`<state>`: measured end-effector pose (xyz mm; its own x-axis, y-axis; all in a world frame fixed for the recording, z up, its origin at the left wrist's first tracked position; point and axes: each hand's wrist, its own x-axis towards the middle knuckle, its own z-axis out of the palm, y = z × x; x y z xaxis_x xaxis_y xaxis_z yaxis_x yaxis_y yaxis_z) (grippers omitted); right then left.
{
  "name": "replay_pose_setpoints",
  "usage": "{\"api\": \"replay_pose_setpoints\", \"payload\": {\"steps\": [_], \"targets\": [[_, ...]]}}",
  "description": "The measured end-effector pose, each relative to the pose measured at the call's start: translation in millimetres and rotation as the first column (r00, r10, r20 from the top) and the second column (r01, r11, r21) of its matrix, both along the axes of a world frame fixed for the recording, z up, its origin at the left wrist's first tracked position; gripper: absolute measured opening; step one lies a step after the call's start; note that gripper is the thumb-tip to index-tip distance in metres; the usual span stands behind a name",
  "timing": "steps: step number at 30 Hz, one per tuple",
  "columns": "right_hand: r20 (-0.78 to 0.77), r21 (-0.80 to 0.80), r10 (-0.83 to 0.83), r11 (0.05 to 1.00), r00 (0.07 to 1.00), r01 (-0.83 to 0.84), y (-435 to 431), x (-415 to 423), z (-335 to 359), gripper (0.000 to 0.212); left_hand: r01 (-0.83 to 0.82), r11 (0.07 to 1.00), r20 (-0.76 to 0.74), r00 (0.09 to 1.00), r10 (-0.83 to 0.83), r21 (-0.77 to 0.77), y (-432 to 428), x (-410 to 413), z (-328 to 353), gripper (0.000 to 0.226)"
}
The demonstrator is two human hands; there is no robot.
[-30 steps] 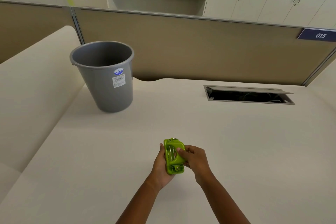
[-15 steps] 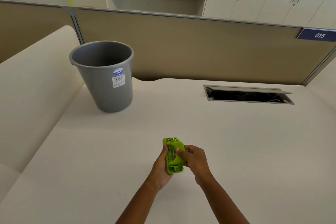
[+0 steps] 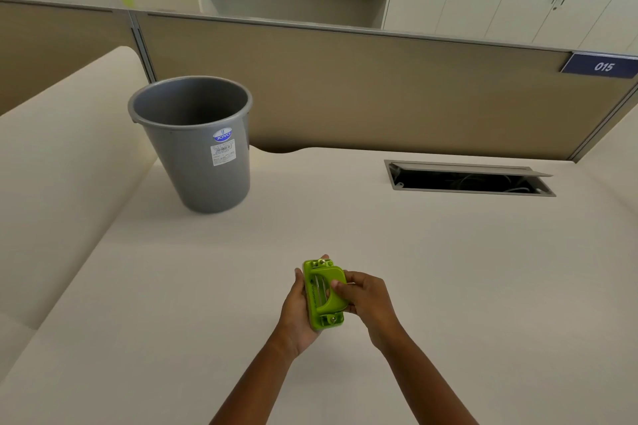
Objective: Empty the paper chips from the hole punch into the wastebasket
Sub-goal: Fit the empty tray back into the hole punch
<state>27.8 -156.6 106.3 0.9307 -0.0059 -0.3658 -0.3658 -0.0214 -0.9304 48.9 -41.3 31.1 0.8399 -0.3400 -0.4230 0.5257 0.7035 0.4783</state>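
Note:
A small lime-green hole punch (image 3: pixel 324 293) is held above the desk near its front middle, its handle side facing me. My left hand (image 3: pixel 297 312) cups it from the left and underneath. My right hand (image 3: pixel 366 300) grips its right side, with fingertips on the handle. A grey plastic wastebasket (image 3: pixel 193 141) with a blue and a white sticker stands upright at the back left of the desk, well away from the punch. Its inside looks dark and I see no paper chips.
The cream desk (image 3: pixel 448 269) has an open cable hatch (image 3: pixel 469 179) at the back right. A tan partition (image 3: pixel 379 86) with a blue "015" sign (image 3: pixel 602 66) runs along the back. A rounded cream ledge (image 3: pixel 62 166) borders the left side.
The punch has turned slightly in my hands, and both hands have shifted a little. The wastebasket has not moved.

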Motion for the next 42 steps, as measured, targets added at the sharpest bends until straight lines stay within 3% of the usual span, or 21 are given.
{"api": "replay_pose_setpoints", "payload": {"steps": [7,14,22,29,33,38,42], "targets": [[0.014,0.035,-0.012,0.999,1.0,0.011,1,1,3,0.01,0.022,0.991,0.023,0.999,-0.025,0.13,-1,4,-2,0.065],[0.01,0.069,-0.016,0.997,1.0,0.016,1,2,3,0.018,0.016,0.995,0.037,0.999,-0.02,0.098,0,4,3,0.063],[0.018,0.067,0.025,0.997,1.0,-0.026,2,-1,4,0.012,0.017,1.0,0.051,0.999,-0.017,-0.002,1,3,9,0.063],[0.025,0.068,0.106,0.992,0.994,-0.107,0,0,5,0.011,0.034,0.999,0.083,0.996,-0.037,0.035,2,3,12,0.065],[-0.029,0.012,0.127,0.992,0.991,-0.127,-1,5,7,0.026,0.05,0.996,0.071,0.996,-0.055,0.08,1,2,10,0.06],[0.034,-0.173,0.026,0.985,0.999,-0.02,-1,9,4,0.041,0.026,0.995,0.02,0.999,-0.028,0.097,-2,0,5,0.057],[0.038,-0.198,0.081,0.978,0.996,-0.072,1,5,4,0.03,0.014,0.998,0.002,1.0,-0.014,0.067,0,-2,5,0.054]]}}
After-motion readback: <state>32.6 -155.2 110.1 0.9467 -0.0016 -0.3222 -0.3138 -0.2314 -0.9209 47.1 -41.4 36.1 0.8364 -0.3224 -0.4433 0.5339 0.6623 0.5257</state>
